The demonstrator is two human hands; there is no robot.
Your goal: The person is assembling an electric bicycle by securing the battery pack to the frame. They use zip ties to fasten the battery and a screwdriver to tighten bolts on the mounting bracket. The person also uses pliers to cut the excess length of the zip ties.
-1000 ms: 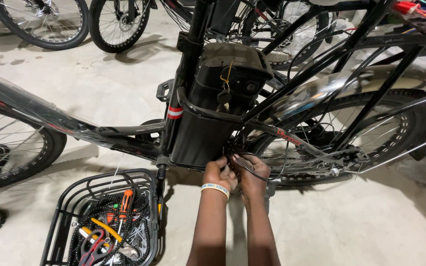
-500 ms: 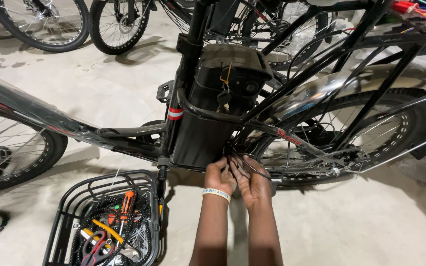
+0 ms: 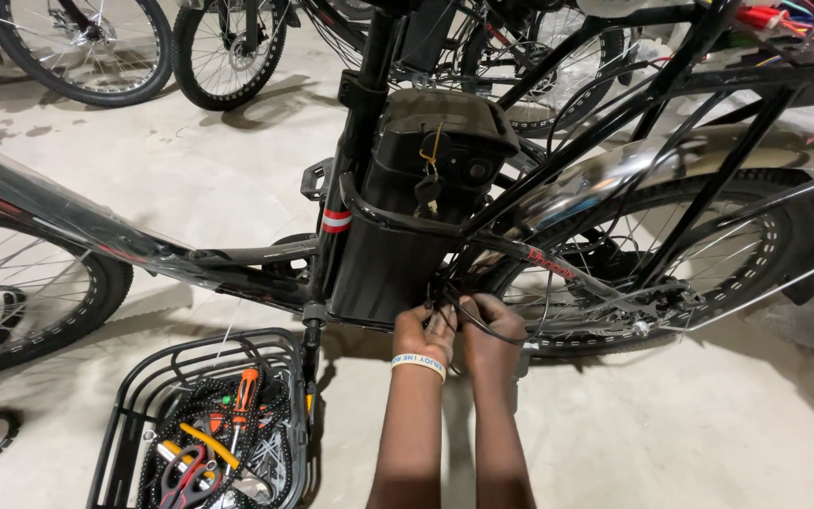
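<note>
Little has changed since the earlier frame: the left hand (image 3: 423, 332) and right hand (image 3: 488, 325) are kept together, pinched on black cables (image 3: 448, 300) beneath the bicycle's battery case (image 3: 398, 245), fingers curled, forearms raised.

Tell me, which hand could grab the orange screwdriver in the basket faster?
Probably the left hand: it is on the wire basket's side, nearer the orange screwdriver. The right hand would have to cross over.

Left hand (image 3: 423, 332), right hand (image 3: 488, 332) — together (fingers curled).
</note>
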